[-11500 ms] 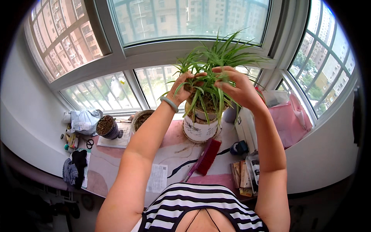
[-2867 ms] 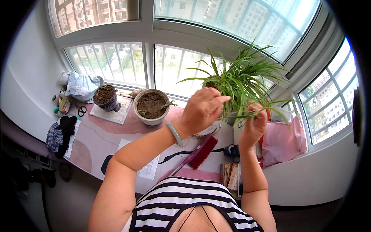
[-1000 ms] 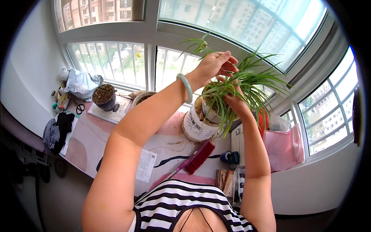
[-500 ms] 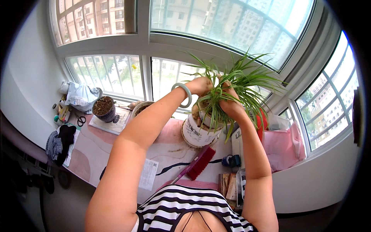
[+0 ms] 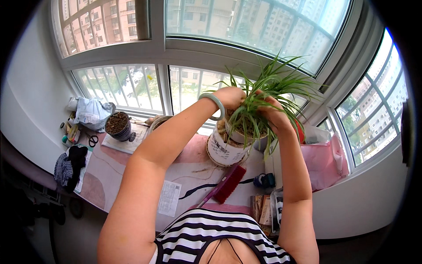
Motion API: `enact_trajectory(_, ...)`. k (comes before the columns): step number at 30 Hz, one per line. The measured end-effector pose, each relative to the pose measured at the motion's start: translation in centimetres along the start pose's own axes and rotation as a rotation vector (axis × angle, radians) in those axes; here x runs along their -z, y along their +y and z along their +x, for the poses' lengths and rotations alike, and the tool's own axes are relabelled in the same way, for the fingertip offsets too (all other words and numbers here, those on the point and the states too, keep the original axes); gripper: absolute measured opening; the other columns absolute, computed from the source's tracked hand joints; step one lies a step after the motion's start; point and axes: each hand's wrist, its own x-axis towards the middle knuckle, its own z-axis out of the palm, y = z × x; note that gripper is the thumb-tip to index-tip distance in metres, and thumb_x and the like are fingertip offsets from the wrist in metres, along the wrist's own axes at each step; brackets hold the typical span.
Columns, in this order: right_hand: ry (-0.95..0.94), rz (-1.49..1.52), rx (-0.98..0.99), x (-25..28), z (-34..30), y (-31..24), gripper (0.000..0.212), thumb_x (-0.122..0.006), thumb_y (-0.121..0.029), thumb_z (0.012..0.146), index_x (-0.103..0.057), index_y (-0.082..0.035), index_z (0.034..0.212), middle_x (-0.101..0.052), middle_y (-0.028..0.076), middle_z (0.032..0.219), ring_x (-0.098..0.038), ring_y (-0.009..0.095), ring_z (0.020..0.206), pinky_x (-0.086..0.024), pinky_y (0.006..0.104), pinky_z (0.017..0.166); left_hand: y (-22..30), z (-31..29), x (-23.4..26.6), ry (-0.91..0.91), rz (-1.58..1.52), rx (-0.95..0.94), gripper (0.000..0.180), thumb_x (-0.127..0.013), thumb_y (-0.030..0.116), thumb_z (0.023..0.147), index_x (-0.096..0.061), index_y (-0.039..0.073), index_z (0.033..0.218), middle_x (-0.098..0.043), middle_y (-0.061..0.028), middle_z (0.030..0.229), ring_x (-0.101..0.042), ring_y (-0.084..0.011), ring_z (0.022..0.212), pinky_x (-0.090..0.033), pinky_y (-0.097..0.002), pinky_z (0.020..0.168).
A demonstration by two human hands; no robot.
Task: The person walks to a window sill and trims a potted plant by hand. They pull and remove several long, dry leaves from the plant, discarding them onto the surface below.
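Observation:
A spider plant point(image 5: 281, 81) with long green leaves grows in a pale pot point(image 5: 239, 135), which sits against or on top of a larger white printed pot point(image 5: 222, 149). My left hand point(image 5: 231, 97), a pale bangle point(image 5: 213, 104) on its wrist, is curled closed at the left side of the leaf clump. Its fingertips are partly hidden among the leaves. Across from it, my right hand point(image 5: 273, 113) has its fingers bent round a bunch of leaves. Soil shows in the pale pot below the hands.
Left on the pink-patterned tabletop point(image 5: 132, 165) stand a dark pot of soil point(image 5: 118, 124), scissors point(image 5: 92, 141) and a plastic bag point(image 5: 93, 113). A red-bristled brush point(image 5: 231, 185) and a paper sheet point(image 5: 169, 198) lie nearer. A pink bag point(image 5: 323, 160) is at right; windows stand behind.
My right hand has shifted slightly right, drawing leaves with it, and more soil in the pot shows. My left hand has moved a little; the view has tilted slightly.

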Motion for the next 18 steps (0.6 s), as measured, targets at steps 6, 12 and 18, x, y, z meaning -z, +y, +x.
enact_trajectory(6, 0.351, 0.259, 0.142, -2.0, -3.8, 0.2, 0.054, -0.044, 0.008, 0.080, -0.044, -0.004, 0.132, -0.056, 0.009, 0.116, -0.057, 0.013, 0.099, -0.045, 0.0240, 0.084, 2.1, -3.0, -0.4, 0.632, -0.410, -0.131, 0.046, -0.061, 0.037, 0.082, -0.056, 0.001, 0.111, -0.060, -0.0189, 0.104, -0.057, -0.0306, 0.099, -0.045, -0.0361, 0.086)
enact_trajectory(12, 0.201, 0.382, 0.230, 0.1, -4.3, 1.4, 0.059, -0.045, 0.007, 0.079, -0.038, -0.003, 0.136, -0.054, 0.009, 0.118, -0.055, 0.019, 0.105, -0.045, 0.0303, 0.093, 4.6, -3.2, -3.7, 0.728, -0.096, -0.158, 0.039, -0.068, 0.031, 0.074, -0.062, 0.001, 0.098, -0.059, -0.0170, 0.099, -0.055, -0.0320, 0.097, -0.045, -0.0376, 0.085)
enact_trajectory(18, 0.368, 0.734, 0.401, 5.2, -4.2, 2.4, 0.047, -0.049, 0.004, 0.083, -0.042, 0.000, 0.130, -0.054, 0.011, 0.111, -0.052, 0.022, 0.110, -0.043, 0.0336, 0.099, 1.5, -1.9, -3.3, 0.863, -0.566, -0.130, 0.024, -0.066, 0.018, 0.076, -0.065, -0.001, 0.089, -0.065, -0.0120, 0.088, -0.061, -0.0219, 0.078, -0.048, -0.0336, 0.070)
